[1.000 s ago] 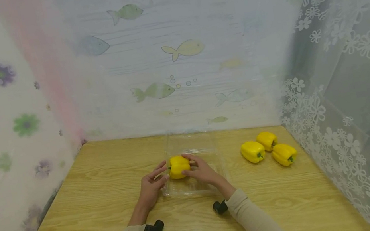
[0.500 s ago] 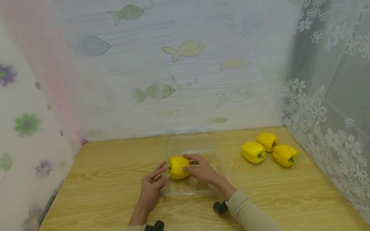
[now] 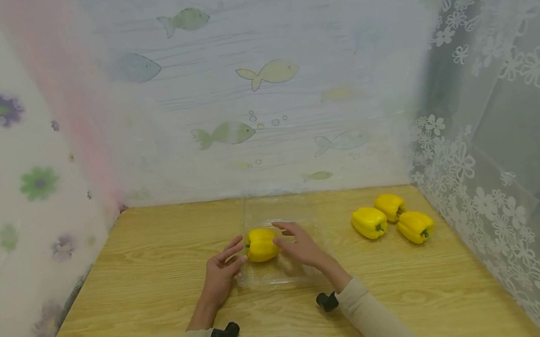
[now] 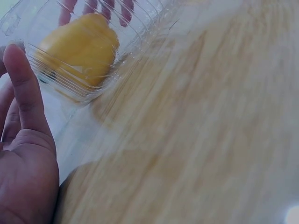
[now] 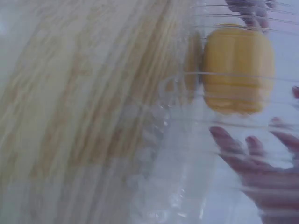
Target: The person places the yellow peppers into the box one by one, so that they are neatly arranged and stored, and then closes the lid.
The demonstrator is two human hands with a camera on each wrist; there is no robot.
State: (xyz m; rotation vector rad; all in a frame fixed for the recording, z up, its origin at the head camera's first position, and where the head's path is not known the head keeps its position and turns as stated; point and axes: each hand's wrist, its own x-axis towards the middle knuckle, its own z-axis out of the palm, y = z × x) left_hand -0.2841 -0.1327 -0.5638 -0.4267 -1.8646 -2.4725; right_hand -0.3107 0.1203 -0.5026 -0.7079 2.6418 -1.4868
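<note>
A yellow bell pepper (image 3: 261, 245) lies in the left part of a clear plastic clamshell box (image 3: 287, 275) on the wooden table (image 3: 128, 309). My left hand (image 3: 231, 259) rests with straight fingers against the box's left edge, beside the pepper. My right hand (image 3: 288, 237) hovers just right of the pepper with relaxed, spread fingers and holds nothing. In the left wrist view the pepper (image 4: 79, 49) shows through the ribbed box wall (image 4: 140, 32), near my thumb (image 4: 23, 88). In the right wrist view the pepper (image 5: 238, 67) sits beyond my fingers (image 5: 247, 156).
Three more yellow peppers (image 3: 391, 217) lie together on the table at the right. Patterned curtains close the table in on the left, back and right. Small black wrist cameras (image 3: 224, 333) sit at both cuffs.
My right hand has let go of the pepper and drawn slightly right, fingers spreading. The pepper stays in the box. My left hand has not moved.
</note>
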